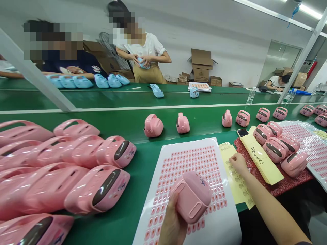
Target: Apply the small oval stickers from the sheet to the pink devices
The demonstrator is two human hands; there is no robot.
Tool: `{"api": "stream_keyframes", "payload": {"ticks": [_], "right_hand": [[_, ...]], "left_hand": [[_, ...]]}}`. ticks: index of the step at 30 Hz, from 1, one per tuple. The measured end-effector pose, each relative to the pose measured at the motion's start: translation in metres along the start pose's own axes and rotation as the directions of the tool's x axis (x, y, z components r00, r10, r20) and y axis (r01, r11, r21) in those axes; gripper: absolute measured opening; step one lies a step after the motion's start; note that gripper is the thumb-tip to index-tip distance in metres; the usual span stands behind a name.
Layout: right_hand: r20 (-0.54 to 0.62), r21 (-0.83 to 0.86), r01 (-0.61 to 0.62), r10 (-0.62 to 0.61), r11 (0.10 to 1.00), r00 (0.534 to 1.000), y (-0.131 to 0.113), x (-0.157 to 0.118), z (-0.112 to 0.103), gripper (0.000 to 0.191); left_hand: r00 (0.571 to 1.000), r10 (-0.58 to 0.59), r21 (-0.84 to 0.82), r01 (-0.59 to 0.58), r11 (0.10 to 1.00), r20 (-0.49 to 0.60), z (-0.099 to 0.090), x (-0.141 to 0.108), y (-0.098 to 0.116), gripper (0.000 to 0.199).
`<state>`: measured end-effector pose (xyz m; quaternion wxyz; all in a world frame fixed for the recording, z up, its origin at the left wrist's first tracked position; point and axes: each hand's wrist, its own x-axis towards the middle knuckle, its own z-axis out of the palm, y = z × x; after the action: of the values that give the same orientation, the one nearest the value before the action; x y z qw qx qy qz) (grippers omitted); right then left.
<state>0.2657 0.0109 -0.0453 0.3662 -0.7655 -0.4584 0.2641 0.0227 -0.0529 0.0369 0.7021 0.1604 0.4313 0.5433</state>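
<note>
Pink case [192, 197] clamped in left hand [172, 221]; right hand [237, 163] apart, resting on yellow sheets [236, 180]; sticker sheet [230, 217] beneath, rows full; more cases [51, 170] heaped near left.

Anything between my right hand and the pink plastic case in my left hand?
Nothing visible: your right hand rests on yellow sheets; the sticker sheet lies flat beneath the pink plastic case in your left hand.
</note>
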Motion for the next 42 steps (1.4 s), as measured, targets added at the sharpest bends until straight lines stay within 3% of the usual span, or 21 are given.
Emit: {"api": "stream_keyframes", "payload": {"ticks": [4, 10, 15, 24, 28, 34, 38, 42], "right_hand": [[-0.058, -0.023, 0.012, -0.013, 1.0, 0.998, -0.001, 0.0, 0.004, 0.026], [-0.026, -0.003, -0.041, 0.041, 0.999, 0.999, -0.004, 0.003, -0.003, 0.028], [-0.024, 0.013, -0.065, 0.065, 0.998, 0.998, -0.01, -0.003, 0.0, 0.027], [0.172, 0.227, -0.18, 0.142, 0.957, 0.975, -0.02, -0.005, -0.017, 0.026], [0.213, 0.38, -0.147, 0.068, 0.914, 0.975, -0.041, -0.022, -0.024, 0.022], [0.306, 0.571, -0.024, -0.186, 0.82, 0.934, -0.101, -0.085, -0.013, 0.021], [0.37, 0.535, 0.032, -0.268, 0.844, 0.89, -0.124, -0.106, -0.004, 0.012], [0.356, 0.472, 0.057, -0.25, 0.88, 0.9, -0.124, -0.105, 0.002, 0.008]], "left_hand": [[1.0, 0.01, 0.031, -0.011, 0.999, 0.013, -0.008, 0.003, -0.002, 0.076], [0.997, 0.037, 0.066, -0.041, 0.997, 0.067, -0.029, 0.015, -0.009, 0.068], [0.994, 0.046, 0.079, -0.054, 0.995, 0.103, -0.031, 0.018, -0.011, 0.067], [0.99, 0.099, 0.119, -0.111, 0.987, 0.1, -0.029, 0.015, -0.005, 0.067], [0.988, 0.117, 0.152, -0.131, 0.98, 0.097, -0.026, 0.014, -0.003, 0.067], [0.984, 0.171, 0.169, -0.175, 0.97, 0.041, -0.013, 0.014, -0.004, 0.076], [0.98, 0.194, 0.163, -0.2, 0.966, 0.051, -0.008, 0.012, -0.008, 0.077], [0.967, 0.256, 0.154, -0.254, 0.955, 0.007, -0.008, 0.009, -0.01, 0.069]]}}
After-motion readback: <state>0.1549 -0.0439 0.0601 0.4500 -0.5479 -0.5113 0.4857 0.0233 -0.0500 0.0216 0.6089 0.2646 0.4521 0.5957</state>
